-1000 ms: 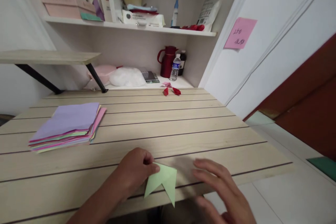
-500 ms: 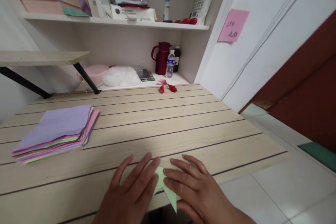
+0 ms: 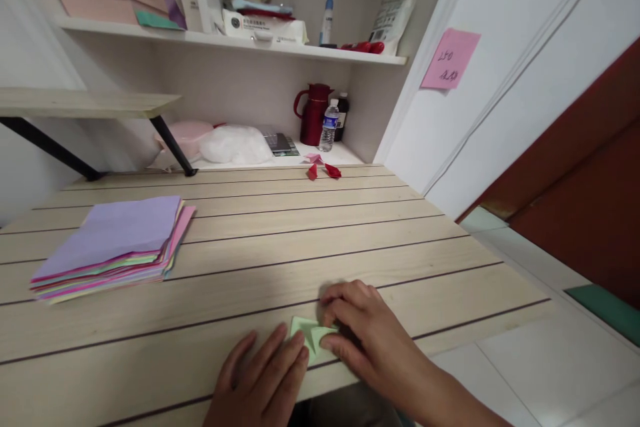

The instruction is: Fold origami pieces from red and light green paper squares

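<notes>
touching one folded green paper (image 3: 317, 343), two hands (image 3: 369, 328)

Left hand (image 3: 257, 383) palm down, right hand (image 3: 363, 323) pinched, by the near edge of the tabletop (image 3: 300, 247)
The left fingers (image 3: 273, 357) point forward, slightly fanned; the right thumb and curled forefinger sit close together, forearm (image 3: 435, 380) slanting in over that edge.
</notes>
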### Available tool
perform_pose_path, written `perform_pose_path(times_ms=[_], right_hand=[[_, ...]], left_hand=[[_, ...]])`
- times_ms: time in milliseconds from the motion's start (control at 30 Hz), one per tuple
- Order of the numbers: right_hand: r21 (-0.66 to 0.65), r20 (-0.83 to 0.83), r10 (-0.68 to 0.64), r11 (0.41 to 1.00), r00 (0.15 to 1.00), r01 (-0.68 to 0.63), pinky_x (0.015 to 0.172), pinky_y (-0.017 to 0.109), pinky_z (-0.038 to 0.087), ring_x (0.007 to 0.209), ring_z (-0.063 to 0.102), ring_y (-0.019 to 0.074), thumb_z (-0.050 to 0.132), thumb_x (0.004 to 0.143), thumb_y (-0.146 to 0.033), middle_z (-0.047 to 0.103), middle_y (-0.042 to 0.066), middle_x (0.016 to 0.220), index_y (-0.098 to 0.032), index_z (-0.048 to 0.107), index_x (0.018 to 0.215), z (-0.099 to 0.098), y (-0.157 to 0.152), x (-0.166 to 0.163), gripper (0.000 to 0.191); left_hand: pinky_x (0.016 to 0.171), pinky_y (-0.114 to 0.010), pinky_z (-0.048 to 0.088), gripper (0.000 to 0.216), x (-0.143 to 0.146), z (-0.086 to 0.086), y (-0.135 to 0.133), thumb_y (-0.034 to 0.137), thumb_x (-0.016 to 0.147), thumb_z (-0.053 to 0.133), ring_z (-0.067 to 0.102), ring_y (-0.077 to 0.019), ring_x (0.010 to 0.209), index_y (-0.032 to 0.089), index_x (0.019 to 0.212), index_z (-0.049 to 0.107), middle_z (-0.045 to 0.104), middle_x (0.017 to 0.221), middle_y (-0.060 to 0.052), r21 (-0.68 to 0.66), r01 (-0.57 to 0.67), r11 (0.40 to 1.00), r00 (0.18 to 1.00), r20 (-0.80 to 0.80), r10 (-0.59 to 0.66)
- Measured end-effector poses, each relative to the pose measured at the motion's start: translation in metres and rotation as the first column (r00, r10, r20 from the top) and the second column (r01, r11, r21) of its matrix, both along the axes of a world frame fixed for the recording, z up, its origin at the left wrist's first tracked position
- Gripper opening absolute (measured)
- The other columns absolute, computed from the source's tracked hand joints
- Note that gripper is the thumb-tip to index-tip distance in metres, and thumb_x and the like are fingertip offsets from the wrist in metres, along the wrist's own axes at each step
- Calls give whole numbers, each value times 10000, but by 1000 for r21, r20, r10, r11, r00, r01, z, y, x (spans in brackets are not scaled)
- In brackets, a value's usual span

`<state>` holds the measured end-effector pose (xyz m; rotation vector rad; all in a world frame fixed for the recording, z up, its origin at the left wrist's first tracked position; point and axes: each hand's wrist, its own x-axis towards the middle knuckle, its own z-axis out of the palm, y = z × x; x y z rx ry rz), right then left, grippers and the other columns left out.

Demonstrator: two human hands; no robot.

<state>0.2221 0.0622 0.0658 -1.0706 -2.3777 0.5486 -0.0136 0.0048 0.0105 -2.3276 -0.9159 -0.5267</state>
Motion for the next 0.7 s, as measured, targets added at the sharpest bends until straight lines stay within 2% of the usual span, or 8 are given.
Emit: perform_pose_path(times_ms=[200,433,533,633,700], right_hand=[[17,14,-105,994,994,105,882,432,417,960,566,250,668,870,-189,637,47,1070,-229,592,868,-3,-1,-6,86],[41,1,-127,991,992,127,873,416,434,944,576,237,649,868,-161,642,44,1057,-225,590,846,-4,-1,-8,90],[44,-6,-91,995,996,91,901,417,441,994,579,243,669,882,-232,639,58,1112,-235,612,945,-4,0,-3,86],[41,2,22,999,1000,-23,977,428,412,1143,538,258,723,846,-262,579,71,1263,-267,579,1179,-4,0,4,363],[25,-10,73,997,997,-73,988,415,398,1166,528,243,704,857,-217,578,43,1258,-280,606,1106,-3,1,7,275]], left_hand=[[1242,-334,77,326,2,-2,1,246,972,431,591,-111,1174,292,1169,686,677,1286,112,-13,-28,1000,994,104,29],[1236,-342,112,373,17,-14,-3,226,1005,349,622,-98,1128,279,1088,709,732,1186,93,-61,-64,996,944,320,81],[1231,-339,130,388,20,-17,-4,209,1003,337,629,-106,1121,275,1073,713,736,1178,92,-65,-64,996,931,356,83],[1226,-324,140,405,19,-16,-4,163,996,330,634,-92,1113,288,1077,707,729,1190,107,-74,-64,995,928,363,86],[1226,-317,134,408,19,-13,-3,164,1002,325,636,-82,1105,297,1080,703,729,1188,112,-88,-56,995,929,360,84]])
